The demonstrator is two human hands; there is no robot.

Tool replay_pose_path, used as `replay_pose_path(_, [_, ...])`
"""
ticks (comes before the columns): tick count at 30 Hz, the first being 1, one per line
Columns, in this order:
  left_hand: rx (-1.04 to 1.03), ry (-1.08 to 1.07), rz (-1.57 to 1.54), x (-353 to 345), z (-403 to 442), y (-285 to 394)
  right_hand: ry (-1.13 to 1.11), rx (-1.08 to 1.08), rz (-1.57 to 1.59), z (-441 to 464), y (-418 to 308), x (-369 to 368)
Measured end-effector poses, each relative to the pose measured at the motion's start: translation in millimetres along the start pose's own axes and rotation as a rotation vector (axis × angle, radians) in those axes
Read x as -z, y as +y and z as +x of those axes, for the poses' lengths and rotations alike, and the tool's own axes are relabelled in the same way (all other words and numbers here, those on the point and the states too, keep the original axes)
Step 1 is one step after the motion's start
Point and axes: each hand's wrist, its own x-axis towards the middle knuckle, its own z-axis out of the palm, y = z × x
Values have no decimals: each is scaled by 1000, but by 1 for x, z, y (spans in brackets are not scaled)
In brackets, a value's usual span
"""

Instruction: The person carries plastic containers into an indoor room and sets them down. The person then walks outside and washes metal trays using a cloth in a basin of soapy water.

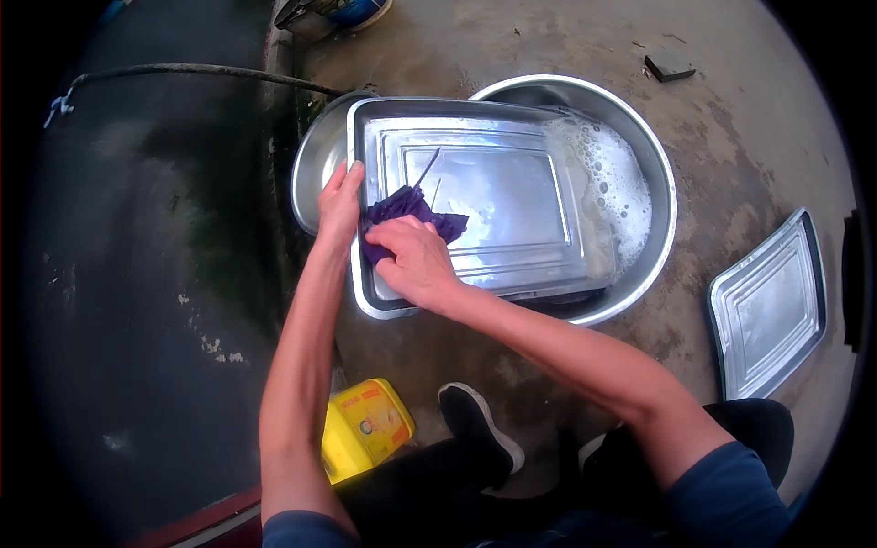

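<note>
A rectangular metal tray lies tilted across a large round metal basin, its right end dipping into soapy water. My left hand grips the tray's left rim, thumb on top and the fingers mostly hidden beneath. With my right hand I press a dark purple cloth onto the tray's inner surface near that rim. A loose strand of the cloth sticks up across the tray. The right fingers are bent over the cloth, which partly covers the tray's left end.
Behind the tray's left end stands a second metal basin, with a hose reaching over to it. Another metal tray rests at the right. A yellow container sits near my feet, and a dark block lies on the wet ground.
</note>
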Motion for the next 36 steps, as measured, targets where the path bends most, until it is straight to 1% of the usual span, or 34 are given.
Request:
replay_pose_path(1, [0, -35, -42, -1, 3, 2, -87, -29, -3, -6, -4, 4])
replay_pose_path(2, [-7, -20, -53, -2, 4, 2, -86, 24, 4, -14, -5, 4])
replay_pose_path(3, [-12, -19, -57, -2, 6, 3, -192, 35, 19, -19, -6, 6])
replay_pose_path(5, [-36, -102, -88, -2, 12, 7, -222, 95, -26, -27, -13, 8])
replay_pose_path(6, [-37, -96, -73, -1, 12, 7, -224, 97, -27, -26, -12, 11])
replay_pose_path(8, [-44, -62, -64, -4, 4, 13, -341, 165, -79, -15, -9, 19])
replay_pose_path(9, [-49, -31, -60, -7, 1, 17, -336, 167, -86, -13, -8, 24])
replay_pose_path(11, [-38, -70, -112, -5, 8, 12, -380, 111, -102, -16, 1, 35])
replay_pose_path(13, [-68, -128, -86, 0, 14, 7, -372, 98, -203, -24, 17, 52])
replay_pose_path(15, [-51, -154, -123, -1, 5, 15, -386, 106, -340, -40, 45, 76])
replay_pose_path(18, [-80, -162, -123, 0, 12, 6, -336, 88, -639, -71, 85, 125])
replay_pose_path(20, [-73, -161, -122, 1, 14, 6, -252, -124, -791, -87, 116, 157])
replay_pose_path(21, [-64, -162, -117, 0, 15, 5, -153, -425, -877, -84, 123, 164])
replay_pose_path(23, [-68, -171, -118, -1, 12, 5, -65, -540, -893, -75, 126, 170])
replay_pose_path(24, [-75, -174, -115, -1, 10, 7, -61, -539, -896, -73, 128, 168])
replay_pose_path(26, [-80, -171, -120, -2, 7, 9, 1, -735, -846, -63, 124, 151])
replay_pose_path(28, [-84, -162, -134, -3, 6, 7, -51, -645, -764, -53, 106, 133])
replay_pose_path(29, [-91, -162, -131, -2, 7, 5, -17, -584, -705, -48, 94, 116])
replay_pose_path(31, [-99, -175, -129, -1, 12, -1, -5, -559, -597, -31, 60, 78])
replay_pose_path(32, [-100, -172, -142, 2, 17, -8, -28, -496, -492, -24, 37, 61])
replay_pose_path(35, [-104, -178, -171, -3, 2, 1, 41, -149, -203, -23, -2, 11])
replay_pose_path(36, [-65, -173, -197, -4, -6, 8, 54, -56, -164, -25, -11, 4])
